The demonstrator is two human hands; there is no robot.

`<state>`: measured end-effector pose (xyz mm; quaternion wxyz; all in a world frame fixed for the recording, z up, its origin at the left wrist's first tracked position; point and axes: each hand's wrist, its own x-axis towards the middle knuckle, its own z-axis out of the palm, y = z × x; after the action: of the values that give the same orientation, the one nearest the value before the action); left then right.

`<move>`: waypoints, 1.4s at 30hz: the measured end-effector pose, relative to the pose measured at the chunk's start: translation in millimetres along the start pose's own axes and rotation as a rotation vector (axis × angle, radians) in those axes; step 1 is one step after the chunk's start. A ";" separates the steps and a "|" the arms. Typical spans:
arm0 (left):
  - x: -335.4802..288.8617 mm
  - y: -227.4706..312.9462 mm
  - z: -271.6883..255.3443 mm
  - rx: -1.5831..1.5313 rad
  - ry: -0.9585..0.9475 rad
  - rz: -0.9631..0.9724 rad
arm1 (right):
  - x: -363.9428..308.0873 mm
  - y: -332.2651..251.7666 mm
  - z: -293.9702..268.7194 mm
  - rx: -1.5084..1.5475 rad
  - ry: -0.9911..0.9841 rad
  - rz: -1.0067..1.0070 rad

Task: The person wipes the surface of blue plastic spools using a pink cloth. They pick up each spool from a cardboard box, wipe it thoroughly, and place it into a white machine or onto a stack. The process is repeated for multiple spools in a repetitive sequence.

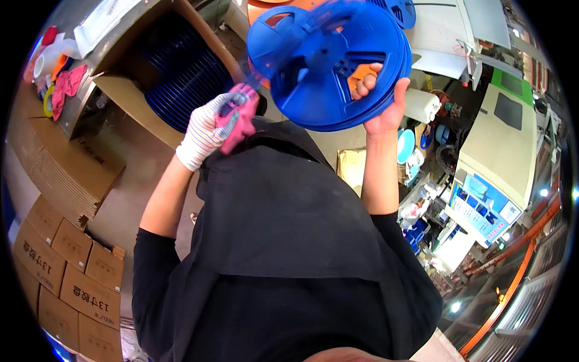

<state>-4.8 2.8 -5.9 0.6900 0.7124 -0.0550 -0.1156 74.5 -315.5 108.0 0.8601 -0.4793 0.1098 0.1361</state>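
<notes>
My right hand [386, 111], bare, grips the edge of a stack of blue plastic reels [374, 39], its fingers coming through an opening and its thumb along the rim. My left hand [208, 130] wears a white striped glove with greyish fingertips. Its fingers are closed on a crumpled pink cloth [242, 123], just left of the reels. Another blue disc [274, 45], smeared by motion, overlaps the stack at its upper left; what holds it up cannot be made out.
Left of me, an open cardboard box [132, 102] holds rows of dark blue reels [187, 75]. Flattened cardboard [75, 169] and stacked cartons [90, 292] lie at far left. A pink rag [67, 84] hangs from a bench. A beige-green machine [497, 133] stands on the right.
</notes>
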 end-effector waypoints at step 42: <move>-102.7 -60.4 -59.4 -1.022 0.668 -0.343 | -18.1 39.5 -11.3 0.064 0.115 0.126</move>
<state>-94.7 87.4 -55.6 0.8947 0.2892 0.3403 -0.0075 43.5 -307.6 76.6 0.8570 -0.4508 0.1931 0.1586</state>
